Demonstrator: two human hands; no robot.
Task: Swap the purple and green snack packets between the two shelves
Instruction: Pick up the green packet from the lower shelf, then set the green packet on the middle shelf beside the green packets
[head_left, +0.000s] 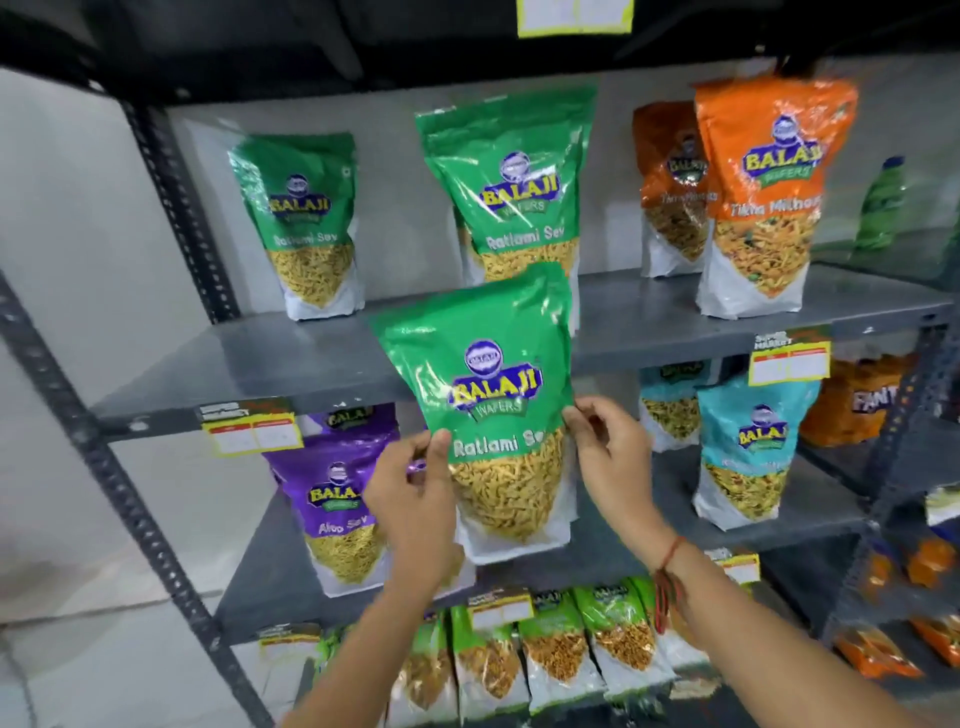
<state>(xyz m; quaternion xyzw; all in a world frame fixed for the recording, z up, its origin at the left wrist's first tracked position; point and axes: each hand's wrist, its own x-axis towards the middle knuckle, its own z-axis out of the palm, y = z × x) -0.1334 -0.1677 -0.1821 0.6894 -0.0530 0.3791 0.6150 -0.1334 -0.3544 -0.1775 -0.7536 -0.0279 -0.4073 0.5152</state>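
Observation:
I hold a green snack packet (485, 395) upright in front of the shelves, its top across the edge of the upper shelf (260, 374). My left hand (415, 499) pinches its left edge and my right hand (610, 457) pinches its right edge. Two more green packets stand on the upper shelf, one at the left (306, 223) and one in the middle (511, 187). A purple packet (340, 493) stands on the lower shelf (623, 551) at the left, partly behind my left hand. Another purple packet shows behind it.
Orange packets (763, 197) stand on the upper shelf at the right, teal packets (748, 447) below them. Light green packets (550, 644) fill the bottom shelf. A black perforated upright (176, 208) frames the left side. A green bottle (883, 202) and orange packs sit on the rack to the right.

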